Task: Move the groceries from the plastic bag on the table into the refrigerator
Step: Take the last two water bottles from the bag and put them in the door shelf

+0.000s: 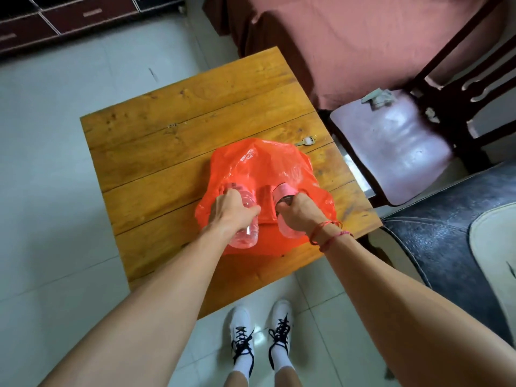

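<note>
The left hand point(233, 212) is curled round the middle of a clear plastic bottle point(245, 236), and the right hand point(297, 215), with red thread bracelets point(326, 230) on its wrist, is wrapped round a second bottle with a pink label point(283, 191). The two hands are side by side but apart, over the red plastic bag point(259, 160) that lies crumpled on the near right part of the wooden table point(167, 135). Whether the bottles rest on the bag or are just clear of it cannot be told. If they are full, as the glints inside suggest, each should be a moderate one-hand load. Their thin walls would likely give under a hard squeeze, and smooth plastic could slip in the palm. A full wrap round the body, as here, looks like the soundest hold, better than pinching at an end. The bag is soft, light film and might cling and lift with a bottle, so it may want watching as the bottles come away. Both bottles are see-through and tinted pink by the red film behind them; the right one has a dark band beside its label. Which end bears the cap is unclear. A small key point(307, 141) lies beyond the bag, and a chair point(391, 143) stands to the right. The refrigerator is not in view.
</note>
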Available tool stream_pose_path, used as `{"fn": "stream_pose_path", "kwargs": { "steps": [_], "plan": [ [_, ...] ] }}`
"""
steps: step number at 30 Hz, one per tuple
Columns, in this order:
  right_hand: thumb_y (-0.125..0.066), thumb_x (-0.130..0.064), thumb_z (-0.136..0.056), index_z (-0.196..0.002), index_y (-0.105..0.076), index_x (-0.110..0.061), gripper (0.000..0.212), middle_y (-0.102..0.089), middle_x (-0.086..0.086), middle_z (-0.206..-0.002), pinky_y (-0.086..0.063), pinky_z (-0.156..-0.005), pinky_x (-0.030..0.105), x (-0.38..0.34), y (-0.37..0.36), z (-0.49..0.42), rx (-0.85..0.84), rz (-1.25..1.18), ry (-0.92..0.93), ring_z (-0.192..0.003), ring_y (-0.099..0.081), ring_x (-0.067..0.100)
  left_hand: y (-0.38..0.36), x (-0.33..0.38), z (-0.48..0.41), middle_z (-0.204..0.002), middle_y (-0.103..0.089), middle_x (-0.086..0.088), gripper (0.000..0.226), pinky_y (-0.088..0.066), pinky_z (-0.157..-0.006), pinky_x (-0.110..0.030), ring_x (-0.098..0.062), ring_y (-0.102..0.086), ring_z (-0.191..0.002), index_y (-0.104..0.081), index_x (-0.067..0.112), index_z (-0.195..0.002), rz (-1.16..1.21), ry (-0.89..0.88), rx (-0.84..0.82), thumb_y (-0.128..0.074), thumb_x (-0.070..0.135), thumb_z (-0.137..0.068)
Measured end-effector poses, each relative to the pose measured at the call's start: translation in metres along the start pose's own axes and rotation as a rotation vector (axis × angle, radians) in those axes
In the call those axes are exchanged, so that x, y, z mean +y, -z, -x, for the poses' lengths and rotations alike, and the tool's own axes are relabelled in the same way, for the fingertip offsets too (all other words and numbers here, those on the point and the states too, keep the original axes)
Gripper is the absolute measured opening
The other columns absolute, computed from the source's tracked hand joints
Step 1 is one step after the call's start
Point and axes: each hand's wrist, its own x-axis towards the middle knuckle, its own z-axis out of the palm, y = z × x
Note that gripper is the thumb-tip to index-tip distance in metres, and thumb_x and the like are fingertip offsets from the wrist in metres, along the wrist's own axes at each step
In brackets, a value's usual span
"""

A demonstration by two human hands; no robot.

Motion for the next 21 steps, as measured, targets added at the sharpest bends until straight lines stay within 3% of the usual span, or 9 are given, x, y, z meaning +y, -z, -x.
{"fn": "stream_pose_path", "kwargs": {
  "steps": [2, 4, 7, 9, 11, 15, 17, 18, 21],
  "plan": [
    [-0.052, -0.020, -0.098, -0.079, -0.052, -0.014, 0.020, -0.056, 0.014, -0.088, -0.043, -0.068, 0.035, -0.001, 0.001, 0.017, -0.016, -0.052, -0.072, -0.079, -0.053, 0.028, 0.010, -0.001, 0.016, -0.122, -0.064, -0.015, 0.058, -0.041, -0.075, -0.028, -0.033, -0.060, -0.110, -0.057, 0.006, -0.123, 0.027, -0.005, 0.002, -0.075, 0.042, -0.080],
    [-0.059, -0.027, -0.095, -0.096, -0.059, -0.007, 0.021, -0.060, 0.009, -0.084, -0.048, -0.064, 0.034, -0.007, 0.006, 0.037, -0.008, -0.140, -0.131, -0.081, -0.059, 0.028, 0.021, -0.003, 0.031, -0.118, -0.065, -0.013, 0.062, -0.042, -0.073, -0.028, -0.031, -0.061, -0.102, -0.057, 0.006, -0.123, 0.069, 0.008, -0.009, -0.075, 0.045, -0.078],
    [-0.067, -0.028, -0.088, -0.102, -0.062, -0.004, 0.029, -0.061, 0.007, -0.078, -0.053, -0.051, 0.029, -0.015, 0.013, 0.070, -0.036, -0.312, -0.182, -0.071, -0.063, 0.026, 0.042, -0.003, 0.060, -0.103, -0.062, -0.008, 0.065, -0.041, -0.053, -0.027, -0.026, -0.059, -0.086, -0.055, 0.005, -0.121, 0.178, 0.031, -0.046, -0.076, 0.048, -0.077],
    [-0.071, -0.027, -0.085, -0.102, -0.066, -0.003, 0.030, -0.065, 0.012, -0.083, -0.058, -0.056, 0.035, -0.018, 0.016, 0.092, -0.048, -0.423, -0.184, -0.068, -0.065, 0.027, 0.055, -0.004, 0.082, -0.105, -0.059, -0.006, 0.070, -0.036, -0.037, -0.021, -0.025, -0.062, -0.085, -0.051, 0.004, -0.126, 0.230, 0.022, -0.071, -0.077, 0.048, -0.078],
    [-0.073, -0.024, -0.084, -0.098, -0.064, -0.007, 0.024, -0.066, 0.015, -0.090, -0.059, -0.065, 0.042, -0.024, 0.022, 0.117, -0.057, -0.550, -0.190, -0.076, -0.066, 0.031, 0.069, -0.009, 0.096, -0.104, -0.065, -0.007, 0.073, -0.036, -0.033, -0.017, -0.023, -0.068, -0.078, -0.054, 0.006, -0.124, 0.313, 0.012, -0.085, -0.079, 0.052, -0.073],
    [-0.071, -0.019, -0.088, -0.113, -0.062, -0.004, 0.030, -0.071, 0.017, -0.102, -0.059, -0.077, 0.044, -0.026, 0.036, 0.163, -0.191, -0.728, -0.144, -0.089, -0.070, 0.033, 0.100, -0.018, 0.129, -0.079, -0.071, -0.005, 0.053, -0.041, -0.042, -0.023, -0.018, -0.062, -0.053, -0.068, 0.009, -0.096, 0.447, -0.040, -0.138, -0.086, 0.049, -0.066],
    [-0.071, -0.014, -0.086, -0.122, -0.060, 0.000, 0.040, -0.074, 0.018, -0.104, -0.060, -0.076, 0.041, -0.025, 0.041, 0.180, -0.257, -0.724, -0.106, -0.089, -0.072, 0.031, 0.115, -0.020, 0.150, -0.084, -0.076, -0.008, 0.060, -0.061, -0.065, -0.042, -0.027, -0.073, -0.069, -0.071, 0.007, -0.092, 0.567, -0.092, -0.187, -0.094, 0.047, -0.053],
    [-0.072, -0.011, -0.083, -0.124, -0.058, 0.001, 0.044, -0.074, 0.019, -0.106, -0.060, -0.079, 0.043, -0.027, 0.044, 0.188, -0.266, -0.714, -0.083, -0.091, -0.073, 0.032, 0.123, -0.020, 0.160, -0.087, -0.077, -0.011, 0.066, -0.059, -0.080, -0.054, -0.031, -0.074, -0.080, -0.071, 0.006, -0.092, 0.626, -0.126, -0.207, -0.097, 0.044, -0.046],
    [-0.070, 0.004, -0.080, -0.121, -0.060, -0.004, 0.043, -0.072, 0.021, -0.114, -0.057, -0.091, 0.052, -0.040, 0.059, 0.212, -0.286, -0.684, 0.050, -0.100, -0.071, 0.036, 0.145, -0.019, 0.190, -0.096, -0.076, -0.016, 0.063, -0.054, -0.090, -0.057, -0.034, -0.073, -0.092, -0.068, -0.001, -0.102, 0.759, -0.245, -0.264, -0.093, 0.025, -0.050]
  ]
}}
